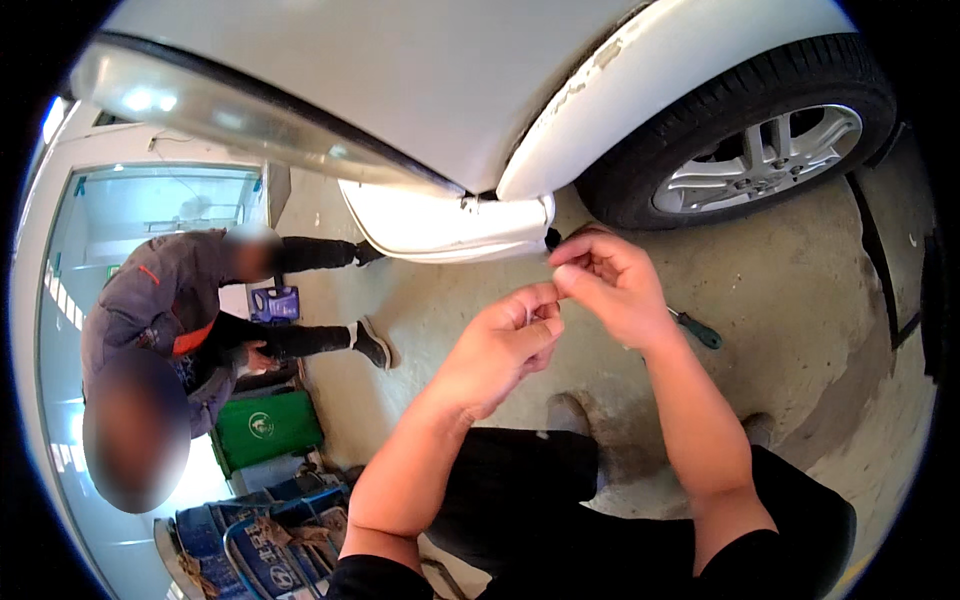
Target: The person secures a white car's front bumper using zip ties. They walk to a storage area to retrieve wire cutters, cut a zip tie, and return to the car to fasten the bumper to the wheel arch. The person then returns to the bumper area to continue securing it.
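My left hand (508, 345) and my right hand (610, 287) meet in front of the end of a car's white sill trim (450, 228). Both are closed, thumbs pressed to curled fingers, with fingertips touching or nearly so. Whatever they pinch is too small or too hidden to make out. A small black piece (552, 239) shows at the end of the trim, just beyond my right fingertips. Beside my right wrist, a screwdriver with a dark green handle (702, 331) lies on the floor, its tip hidden behind the forearm.
The car's wheel (760, 160) stands at the upper right, below a white fender edge (640, 60) with chipped paint. At left sits a person in a grey jacket (150, 290), legs stretched toward the car. Nearby are a purple jug (275, 304), a green bin (265, 430) and blue drums (270, 545).
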`<state>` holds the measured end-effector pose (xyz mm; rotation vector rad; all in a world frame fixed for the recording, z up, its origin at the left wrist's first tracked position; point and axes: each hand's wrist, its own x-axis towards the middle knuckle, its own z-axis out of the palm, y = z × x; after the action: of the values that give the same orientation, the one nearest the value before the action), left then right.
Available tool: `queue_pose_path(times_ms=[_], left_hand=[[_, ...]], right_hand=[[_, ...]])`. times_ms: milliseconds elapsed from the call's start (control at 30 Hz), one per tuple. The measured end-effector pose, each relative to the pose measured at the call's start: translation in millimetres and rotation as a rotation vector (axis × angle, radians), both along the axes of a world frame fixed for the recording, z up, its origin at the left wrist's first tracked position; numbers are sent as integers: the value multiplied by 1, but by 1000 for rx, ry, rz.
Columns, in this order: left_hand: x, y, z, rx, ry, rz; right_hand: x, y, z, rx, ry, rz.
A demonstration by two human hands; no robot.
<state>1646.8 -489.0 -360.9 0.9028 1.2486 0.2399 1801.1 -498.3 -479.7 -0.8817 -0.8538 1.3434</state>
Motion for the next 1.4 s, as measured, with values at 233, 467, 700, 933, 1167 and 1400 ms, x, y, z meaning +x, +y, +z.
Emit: queue_pose_path(times_ms=[233, 467, 700, 933, 1167, 1400], left_hand=[[16, 0, 13, 117, 174, -139], [12, -6, 6, 99, 114, -117], [12, -2, -2, 58, 107, -20], [16, -7, -8, 217, -37, 259], [13, -12, -10, 315, -100, 271], [16, -12, -18, 325, -146, 313]], right_hand=[[-3, -7, 31, 223, -43, -42], [1, -13, 28, 157, 54, 129], [-6, -10, 19, 81, 147, 142], [-11, -6, 37, -150, 264, -57], [-18, -6, 44, -221, 505, -53], [-19, -1, 45, -210, 545, -79]])
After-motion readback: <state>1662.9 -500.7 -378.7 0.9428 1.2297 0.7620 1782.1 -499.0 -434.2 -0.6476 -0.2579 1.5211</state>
